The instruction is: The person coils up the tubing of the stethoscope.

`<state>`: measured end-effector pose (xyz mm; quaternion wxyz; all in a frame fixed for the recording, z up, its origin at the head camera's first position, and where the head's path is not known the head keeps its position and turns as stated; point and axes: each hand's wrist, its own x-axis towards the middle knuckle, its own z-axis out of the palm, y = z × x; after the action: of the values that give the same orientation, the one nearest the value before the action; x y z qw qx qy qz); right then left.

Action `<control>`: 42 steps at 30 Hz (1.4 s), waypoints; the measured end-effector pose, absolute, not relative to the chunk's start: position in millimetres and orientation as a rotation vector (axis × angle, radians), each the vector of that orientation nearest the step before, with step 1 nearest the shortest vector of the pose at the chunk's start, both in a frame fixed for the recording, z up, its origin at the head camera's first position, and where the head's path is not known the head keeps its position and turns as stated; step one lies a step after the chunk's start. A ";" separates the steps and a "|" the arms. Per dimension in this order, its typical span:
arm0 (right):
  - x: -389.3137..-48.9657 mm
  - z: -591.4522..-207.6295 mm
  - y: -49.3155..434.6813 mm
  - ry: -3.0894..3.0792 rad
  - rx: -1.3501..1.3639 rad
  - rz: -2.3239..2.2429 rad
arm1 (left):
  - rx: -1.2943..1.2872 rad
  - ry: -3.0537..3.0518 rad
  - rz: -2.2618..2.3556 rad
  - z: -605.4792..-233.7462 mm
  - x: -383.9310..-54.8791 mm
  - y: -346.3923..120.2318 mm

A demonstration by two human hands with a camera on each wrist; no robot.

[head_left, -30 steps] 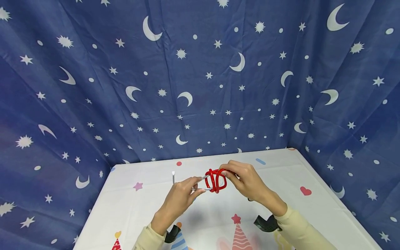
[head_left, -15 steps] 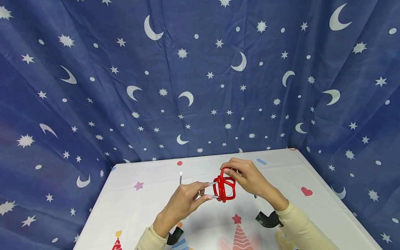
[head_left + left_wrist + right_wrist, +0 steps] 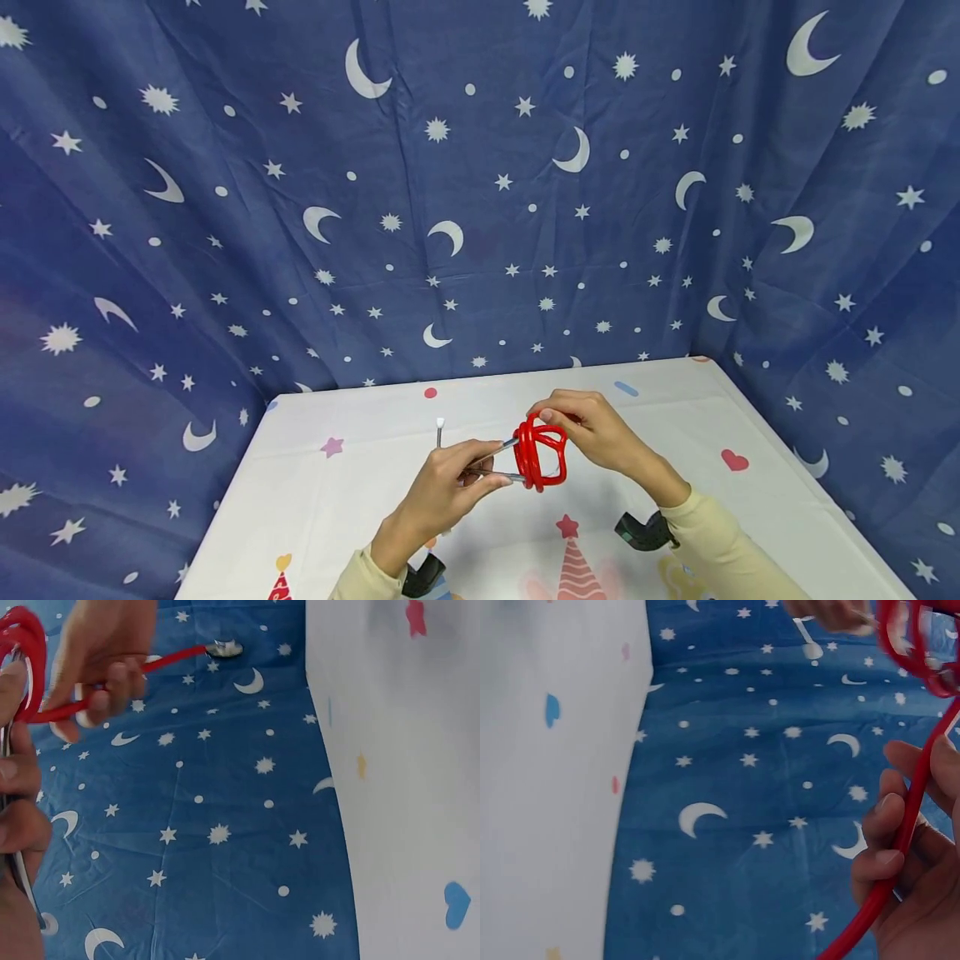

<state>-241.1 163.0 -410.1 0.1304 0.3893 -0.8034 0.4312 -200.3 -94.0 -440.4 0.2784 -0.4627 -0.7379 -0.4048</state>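
Observation:
A stethoscope is held in the air between both hands, above the table. My left hand (image 3: 438,490) grips its metal ear tubes (image 3: 513,477), and a white ear tip (image 3: 440,422) sticks up behind the knuckles. Red tubing (image 3: 529,457) is wound in several loops around the far part of the ear tubes. My right hand (image 3: 600,432) pinches the tubing at the top of the loops. In the left wrist view, the free length of tubing passes through the right fingers and ends in a metal chestpiece (image 3: 225,649). The head view hides the chestpiece behind the right hand.
Below the hands lies a table with a white printed cloth (image 3: 360,500). A blue curtain (image 3: 480,192) with moons and stars surrounds the table's back and sides. Dark wrist-camera mounts (image 3: 643,532) sit at both wrists.
Both hands and the stethoscope have shifted right and slightly down. The right hand rose with a loop of tubing, then lowered; the turns now lie closer together on the ear tubes.

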 end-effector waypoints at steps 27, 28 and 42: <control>-230.1 -454.2 141.4 -2.557 0.913 1.305 | -0.664 -2.172 -1.460 -441.7 -209.2 -102.7; -229.0 -455.5 140.5 -2.563 0.914 1.303 | -0.650 -2.169 -1.457 -443.5 -210.0 -102.9; -218.1 -460.1 140.8 -2.584 0.852 1.236 | -0.502 -2.148 -1.343 -454.6 -223.6 -109.3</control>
<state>-218.1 140.8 -460.1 0.0765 0.2842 -0.8622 0.4124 -223.6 -109.3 -454.6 0.2760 -0.1870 -0.7994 -0.4999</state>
